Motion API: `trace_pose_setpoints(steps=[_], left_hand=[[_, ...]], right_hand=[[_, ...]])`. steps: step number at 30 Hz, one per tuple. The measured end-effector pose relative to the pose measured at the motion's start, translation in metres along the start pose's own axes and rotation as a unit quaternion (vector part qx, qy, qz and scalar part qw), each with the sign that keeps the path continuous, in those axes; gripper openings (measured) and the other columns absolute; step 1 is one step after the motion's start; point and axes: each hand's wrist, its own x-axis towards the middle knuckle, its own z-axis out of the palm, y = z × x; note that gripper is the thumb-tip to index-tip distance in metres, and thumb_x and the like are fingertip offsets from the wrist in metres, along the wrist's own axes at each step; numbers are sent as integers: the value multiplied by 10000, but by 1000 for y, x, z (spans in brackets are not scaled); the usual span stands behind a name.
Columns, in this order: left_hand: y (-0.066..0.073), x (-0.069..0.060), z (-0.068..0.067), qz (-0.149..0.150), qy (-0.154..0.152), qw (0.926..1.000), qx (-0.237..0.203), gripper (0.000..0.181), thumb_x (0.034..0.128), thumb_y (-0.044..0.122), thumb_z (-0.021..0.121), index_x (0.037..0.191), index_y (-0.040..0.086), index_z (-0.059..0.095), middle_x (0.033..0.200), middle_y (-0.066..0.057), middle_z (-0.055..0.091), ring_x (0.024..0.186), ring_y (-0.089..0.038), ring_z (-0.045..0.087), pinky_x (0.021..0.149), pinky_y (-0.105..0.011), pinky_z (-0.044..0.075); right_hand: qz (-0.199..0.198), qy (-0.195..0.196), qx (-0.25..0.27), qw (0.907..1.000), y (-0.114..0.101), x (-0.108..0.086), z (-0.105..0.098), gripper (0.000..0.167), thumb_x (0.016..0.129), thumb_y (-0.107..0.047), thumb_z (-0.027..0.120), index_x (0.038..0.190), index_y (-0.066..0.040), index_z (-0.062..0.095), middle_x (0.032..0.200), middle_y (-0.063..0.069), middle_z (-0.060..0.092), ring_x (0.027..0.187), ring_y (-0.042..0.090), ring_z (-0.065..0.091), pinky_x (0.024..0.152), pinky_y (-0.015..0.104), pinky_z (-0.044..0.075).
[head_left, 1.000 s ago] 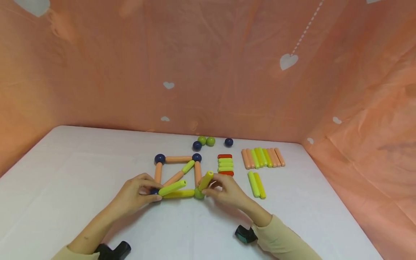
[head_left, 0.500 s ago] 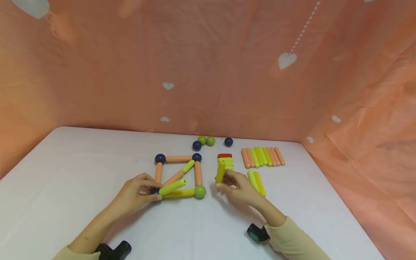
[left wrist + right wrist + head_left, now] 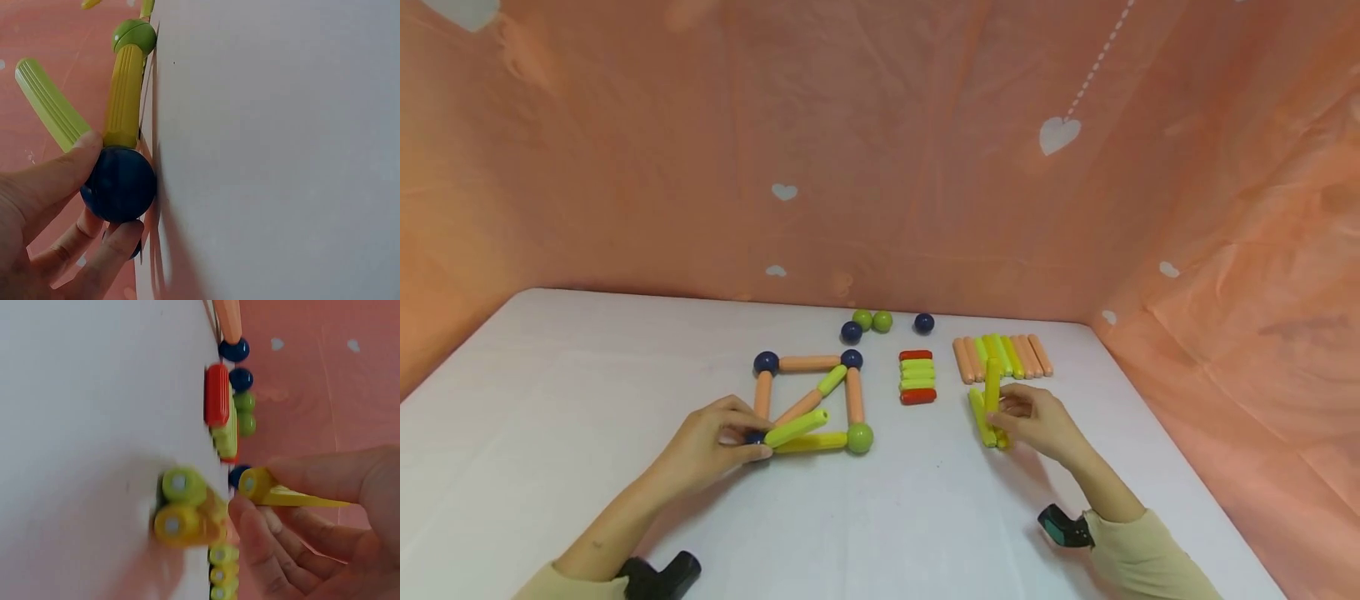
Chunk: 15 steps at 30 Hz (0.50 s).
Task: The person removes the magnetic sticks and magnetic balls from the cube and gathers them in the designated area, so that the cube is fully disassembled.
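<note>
At the near left corner of a square frame of rods and balls, my left hand (image 3: 718,437) grips the dark blue ball (image 3: 122,184). A lime-green rod (image 3: 51,103) sticks up from that corner, and a yellow rod (image 3: 812,443) runs along the table to a green ball (image 3: 860,437). My right hand (image 3: 1037,421) pinches a yellow rod (image 3: 992,383), held upright over two rods lying side by side. Of that pair, the lime-green rod (image 3: 181,482) shows on the left in the head view; the yellow rod (image 3: 175,525) is partly hidden by the hand.
Short red and lime rods (image 3: 917,377) lie stacked in a column mid-table. Behind my right hand is a row of long peach, lime and yellow rods (image 3: 967,360). Loose green balls (image 3: 882,321) and dark blue balls (image 3: 923,323) sit near the back edge.
My right hand has pulled the upright yellow rod away from the green ball and carried it right, past the short rods, to the pair of rods. The left hand stays on the blue ball.
</note>
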Motion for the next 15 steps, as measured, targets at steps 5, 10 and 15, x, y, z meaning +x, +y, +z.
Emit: trace_pose_setpoints(steps=[5, 10, 15], left_hand=[[0, 1, 0, 38, -38, 10000, 11, 248, 760, 123, 799, 996, 67, 747, 907, 18, 602, 841, -132, 591, 714, -222, 515], [0, 0, 0, 21, -22, 10000, 12, 248, 759, 129, 801, 993, 70, 748, 909, 16, 607, 847, -134, 596, 717, -223, 518], [0, -1, -1, -12, 32, 9999, 110, 248, 755, 145, 807, 988, 82, 752, 908, 22, 610, 848, -131, 585, 724, -240, 508]], right_hand=[[250, -94, -143, 9995, 16, -5, -10, 514, 846, -231, 713, 1207, 91, 541, 973, 133, 679, 864, 210, 625, 711, 301, 533], [486, -264, -318, 9980, 27, -6, -16, 519, 821, -212, 726, 1184, 108, 539, 900, 115, 688, 764, 163, 607, 654, 275, 501], [538, -408, -370, 9970, 32, -4, -15, 465, 813, -217, 734, 1137, 81, 585, 830, 73, 687, 717, 140, 591, 644, 273, 478]])
